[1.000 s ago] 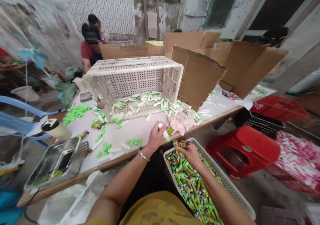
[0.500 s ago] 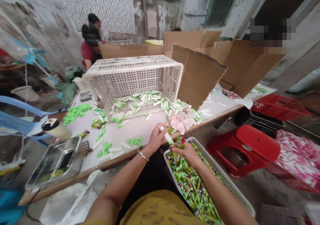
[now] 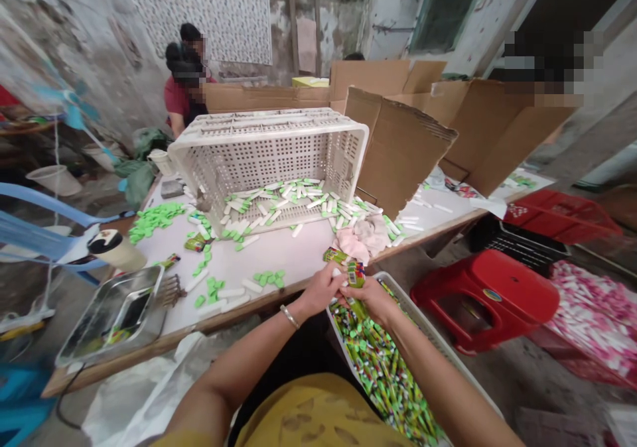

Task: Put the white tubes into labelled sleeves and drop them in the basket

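While the left hand (image 3: 321,291) pinches a white tube (image 3: 337,272) near the far corner of the basket (image 3: 445,345), the right hand (image 3: 374,299) pinches printed wrappers (image 3: 355,274) beside it. The tube looks light, stiff and smooth, best gripped around its middle; the wrappers seem flexible.

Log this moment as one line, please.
left hand: holding white tube | right hand: holding printed wrappers | hands: together | below: crate of wrapped tubes | table: basket on its side, loose tubes
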`<action>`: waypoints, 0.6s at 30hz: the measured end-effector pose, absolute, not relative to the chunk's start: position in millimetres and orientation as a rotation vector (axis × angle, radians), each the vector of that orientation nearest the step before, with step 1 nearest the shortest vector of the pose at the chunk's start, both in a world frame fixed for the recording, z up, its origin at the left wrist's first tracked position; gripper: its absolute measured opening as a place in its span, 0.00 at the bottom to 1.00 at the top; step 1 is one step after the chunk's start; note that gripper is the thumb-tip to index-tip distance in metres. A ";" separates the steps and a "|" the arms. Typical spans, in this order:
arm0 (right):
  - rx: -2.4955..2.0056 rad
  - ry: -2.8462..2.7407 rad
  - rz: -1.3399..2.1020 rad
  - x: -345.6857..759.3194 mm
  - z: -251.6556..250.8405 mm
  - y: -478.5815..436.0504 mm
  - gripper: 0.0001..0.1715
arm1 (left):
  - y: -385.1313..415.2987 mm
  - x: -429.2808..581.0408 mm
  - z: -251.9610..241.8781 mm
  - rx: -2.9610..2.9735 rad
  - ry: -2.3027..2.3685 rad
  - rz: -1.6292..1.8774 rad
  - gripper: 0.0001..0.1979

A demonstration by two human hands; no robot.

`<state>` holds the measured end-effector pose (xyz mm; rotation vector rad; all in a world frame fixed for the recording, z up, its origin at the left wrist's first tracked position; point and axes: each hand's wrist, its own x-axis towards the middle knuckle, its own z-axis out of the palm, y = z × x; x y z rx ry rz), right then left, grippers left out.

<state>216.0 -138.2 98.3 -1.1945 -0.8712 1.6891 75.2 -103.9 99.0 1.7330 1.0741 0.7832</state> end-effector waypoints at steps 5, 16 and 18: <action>-1.163 -1.032 1.686 224.0 102.1 -138.4 0.19 | -104.8 72.2 98.5 1.765 1.073 0.850 0.10; -1.389 -1.210 1.505 255.8 81.2 -158.1 0.20 | -126.8 101.1 68.1 2.061 0.990 0.583 0.17; -1.556 -1.292 1.410 269.8 62.5 -166.0 0.21 | -119.0 98.0 58.1 2.148 0.900 0.507 0.17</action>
